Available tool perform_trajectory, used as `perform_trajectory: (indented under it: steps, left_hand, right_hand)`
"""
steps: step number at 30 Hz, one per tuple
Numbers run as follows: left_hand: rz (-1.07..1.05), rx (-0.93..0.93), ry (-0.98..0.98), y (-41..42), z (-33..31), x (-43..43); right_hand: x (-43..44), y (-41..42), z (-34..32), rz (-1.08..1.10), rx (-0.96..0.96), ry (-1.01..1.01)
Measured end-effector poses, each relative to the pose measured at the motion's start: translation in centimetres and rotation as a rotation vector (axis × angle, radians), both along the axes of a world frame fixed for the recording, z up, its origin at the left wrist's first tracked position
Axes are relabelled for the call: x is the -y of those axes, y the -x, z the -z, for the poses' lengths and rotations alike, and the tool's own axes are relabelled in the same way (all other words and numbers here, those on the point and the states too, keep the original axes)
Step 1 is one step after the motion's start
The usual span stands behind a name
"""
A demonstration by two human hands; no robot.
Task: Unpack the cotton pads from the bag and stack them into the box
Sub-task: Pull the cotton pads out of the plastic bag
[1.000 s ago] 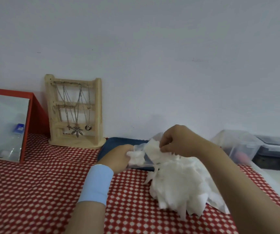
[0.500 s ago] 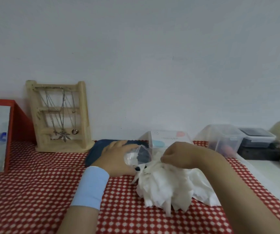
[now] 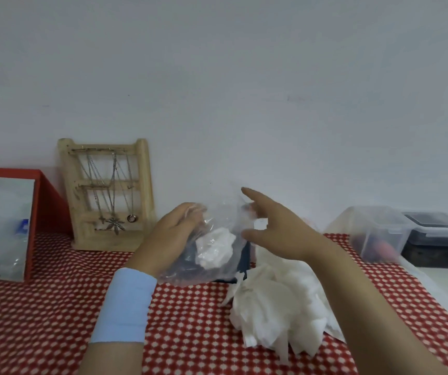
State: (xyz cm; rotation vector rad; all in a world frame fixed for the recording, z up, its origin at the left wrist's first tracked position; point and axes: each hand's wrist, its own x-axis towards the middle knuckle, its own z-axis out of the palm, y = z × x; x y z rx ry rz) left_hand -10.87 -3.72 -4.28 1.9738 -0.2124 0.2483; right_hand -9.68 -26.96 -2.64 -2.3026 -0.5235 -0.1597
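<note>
My left hand point(image 3: 170, 238) grips a clear plastic bag point(image 3: 217, 269) and holds it above the red checked tablecloth point(image 3: 41, 315). A clump of white cotton pads point(image 3: 213, 249) shows through the bag. My right hand point(image 3: 277, 231) hovers at the bag's right side with the index finger and thumb spread, holding nothing. A loose heap of white cotton pads point(image 3: 277, 307) lies on the cloth under my right forearm. A dark blue item point(image 3: 244, 262) sits behind the bag, mostly hidden. The small box seen earlier is hidden by the bag and my hand.
A wooden jewellery stand point(image 3: 108, 196) with necklaces leans on the wall at back left. A red-framed mirror point(image 3: 4, 226) stands at far left. Clear plastic containers point(image 3: 371, 234) and a dark-lidded box point(image 3: 436, 228) sit at right.
My left hand has lifted the bag off the heap of pads. My right hand has let go of the pads and opened beside the bag. The camera has shifted slightly.
</note>
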Motion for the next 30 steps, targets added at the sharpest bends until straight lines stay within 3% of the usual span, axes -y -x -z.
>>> perform_trajectory:
  steps: [7,10,16,19,21,24,27,30]
  left_hand:
    - [-0.087,0.061,-0.029,0.3,-0.6,-0.7]
    - [-0.136,0.102,0.122,0.1,-0.9,-0.9]
    - [-0.012,0.042,0.464,0.1,-1.9,-0.3]
    - [-0.003,-0.006,0.158,0.3,-1.9,0.0]
    - [-0.042,0.033,0.102,0.3,-1.8,1.0]
    - [-0.051,0.043,0.241,0.1,-2.2,2.8]
    - [-0.015,-0.009,0.268,-0.8,-3.3,4.9]
    - [0.057,-0.129,0.338,-1.7,-4.1,7.6]
  right_hand:
    - [-1.4,-0.4,0.5,0.036,-0.073,-0.297]
    - [-1.4,-0.4,0.7,0.034,-0.122,-0.410]
    - [-1.0,-0.2,0.2,0.060,-0.222,-0.595]
    - [-0.5,0.0,-0.5,0.133,-0.219,-0.650]
    - [0.2,0.0,-1.1,0.204,-0.163,-0.641]
    - [1.4,-0.3,-1.7,0.295,0.060,-0.478]
    - [3.2,0.5,-2.4,0.257,0.278,-0.318]
    - [5.4,1.6,-2.9,0.178,0.352,-0.261]
